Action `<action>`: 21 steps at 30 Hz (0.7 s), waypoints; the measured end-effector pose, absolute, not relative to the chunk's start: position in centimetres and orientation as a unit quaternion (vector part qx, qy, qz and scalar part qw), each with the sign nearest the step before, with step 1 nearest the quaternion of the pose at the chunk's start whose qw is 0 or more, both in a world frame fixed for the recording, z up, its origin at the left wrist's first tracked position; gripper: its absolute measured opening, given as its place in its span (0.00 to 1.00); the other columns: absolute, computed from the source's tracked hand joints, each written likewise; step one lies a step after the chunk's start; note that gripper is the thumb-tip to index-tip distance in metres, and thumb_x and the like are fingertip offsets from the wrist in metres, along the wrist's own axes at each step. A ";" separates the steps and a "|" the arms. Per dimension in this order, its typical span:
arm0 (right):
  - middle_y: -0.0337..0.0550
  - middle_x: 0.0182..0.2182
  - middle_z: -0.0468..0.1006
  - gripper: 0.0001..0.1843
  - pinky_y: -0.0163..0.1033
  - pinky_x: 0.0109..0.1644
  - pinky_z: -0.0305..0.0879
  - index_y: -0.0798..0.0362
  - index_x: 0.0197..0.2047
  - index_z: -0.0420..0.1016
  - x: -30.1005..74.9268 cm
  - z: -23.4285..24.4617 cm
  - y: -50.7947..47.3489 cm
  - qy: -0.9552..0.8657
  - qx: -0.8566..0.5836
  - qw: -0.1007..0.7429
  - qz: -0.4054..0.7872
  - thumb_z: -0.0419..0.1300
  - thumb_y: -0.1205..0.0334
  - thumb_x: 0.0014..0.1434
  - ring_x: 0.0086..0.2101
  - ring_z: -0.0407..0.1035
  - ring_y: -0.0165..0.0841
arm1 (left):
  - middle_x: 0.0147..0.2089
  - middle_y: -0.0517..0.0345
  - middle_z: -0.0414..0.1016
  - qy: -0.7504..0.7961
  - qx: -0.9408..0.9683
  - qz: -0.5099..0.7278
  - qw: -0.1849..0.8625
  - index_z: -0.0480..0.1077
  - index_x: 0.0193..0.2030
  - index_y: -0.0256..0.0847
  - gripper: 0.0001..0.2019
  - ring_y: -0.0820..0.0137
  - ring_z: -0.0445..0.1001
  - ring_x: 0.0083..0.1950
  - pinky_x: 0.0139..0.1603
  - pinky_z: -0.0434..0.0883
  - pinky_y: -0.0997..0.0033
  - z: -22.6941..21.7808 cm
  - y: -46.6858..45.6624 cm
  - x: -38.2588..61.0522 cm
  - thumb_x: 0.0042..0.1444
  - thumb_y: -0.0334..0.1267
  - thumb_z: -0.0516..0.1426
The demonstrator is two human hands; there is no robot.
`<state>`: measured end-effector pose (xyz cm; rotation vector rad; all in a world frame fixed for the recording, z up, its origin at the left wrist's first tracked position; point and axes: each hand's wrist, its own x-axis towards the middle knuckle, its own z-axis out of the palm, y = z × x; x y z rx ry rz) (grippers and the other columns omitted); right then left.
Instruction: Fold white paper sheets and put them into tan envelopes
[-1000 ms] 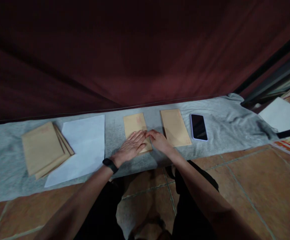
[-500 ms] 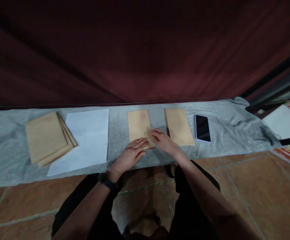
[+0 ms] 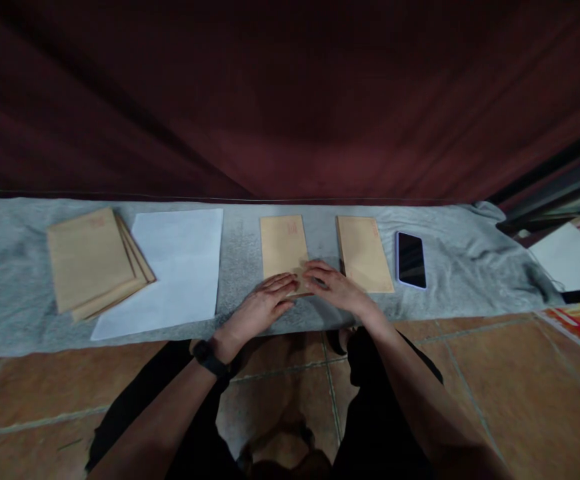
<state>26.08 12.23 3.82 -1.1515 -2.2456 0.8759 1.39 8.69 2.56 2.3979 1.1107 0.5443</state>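
Note:
A brown paper envelope [image 3: 283, 243] with small red print lies in front of me on a grey cloth. My left hand [image 3: 269, 299] rests flat over its lower left end, fingers stretched out. At its lower right corner is my right hand [image 3: 335, 285], fingers slightly bent and thumb apart, touching the edge. The two hands' fingertips almost meet over the envelope's near end, which they partly hide. To the right, close beyond my right hand, sits a stack of similar envelopes [image 3: 365, 253].
A phone [image 3: 411, 260] lies right of the stack. On the left, fanned brown envelopes [image 3: 90, 260] overlap a white paper sheet [image 3: 183, 267]. The grey cloth [image 3: 470, 267] covers a narrow bench or table. Behind it hangs a dark red curtain [image 3: 290, 133]. Tiled floor [image 3: 510, 373] shows below.
My right hand's fingers have spread from a closer pinch and shifted slightly at the envelope's near right corner. The left hand stays on the envelope. The view has shifted slightly.

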 end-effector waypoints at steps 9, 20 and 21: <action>0.46 0.66 0.70 0.22 0.51 0.72 0.59 0.46 0.68 0.68 24.2 2.9 14.0 -0.808 -0.455 0.259 0.271 0.50 0.58 0.74 0.66 0.62 0.37 | 0.73 0.52 0.64 0.390 0.883 0.165 0.202 0.66 0.69 0.46 0.23 0.63 0.60 0.75 0.74 0.62 0.54 2.8 8.5 1.1 0.69 0.43 0.54; 0.49 0.73 0.56 0.30 0.57 0.77 0.43 0.48 0.74 0.58 22.1 1.0 13.9 -0.849 -0.455 0.211 0.165 0.56 0.55 0.71 0.72 0.51 0.42 | 0.64 0.52 0.75 0.464 0.825 0.259 0.193 0.72 0.63 0.44 0.20 0.64 0.71 0.68 0.69 0.69 0.53 4.3 10.7 0.5 0.73 0.43 0.46; 0.49 0.73 0.57 0.30 0.57 0.77 0.43 0.48 0.74 0.58 22.1 1.0 13.8 -0.849 -0.456 0.212 0.164 0.56 0.55 0.71 0.72 0.52 0.43 | 0.66 0.51 0.73 0.477 0.819 0.262 0.181 0.71 0.64 0.42 0.21 0.64 0.69 0.69 0.71 0.67 0.53 4.2 11.2 0.6 0.73 0.44 0.46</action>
